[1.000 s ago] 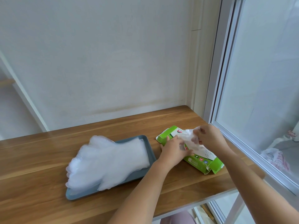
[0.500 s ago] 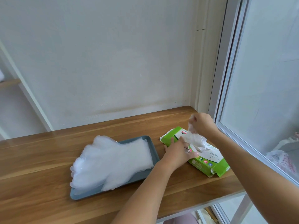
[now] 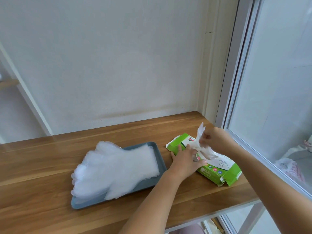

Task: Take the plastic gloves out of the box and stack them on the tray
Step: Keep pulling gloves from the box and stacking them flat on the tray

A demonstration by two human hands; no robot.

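Note:
A green and white glove box (image 3: 217, 169) lies flat on the right part of the wooden table (image 3: 42, 166). My left hand (image 3: 185, 159) presses flat on the box's top near its opening. My right hand (image 3: 214, 141) pinches a thin clear plastic glove (image 3: 201, 142) that rises out of the box, its lower end still in the opening. To the left, a grey-blue tray (image 3: 158, 157) holds a stack of clear plastic gloves (image 3: 114, 169), whose fingers hang over the tray's left edge.
A white wall stands behind the table. A window frame (image 3: 236, 81) and glass pane run along the right side, close to the box. The table's front edge lies below my forearms.
My right hand has gone on drawing the glove up out of the box, and more of it now stands above the opening. My left hand stays pressed on the box.

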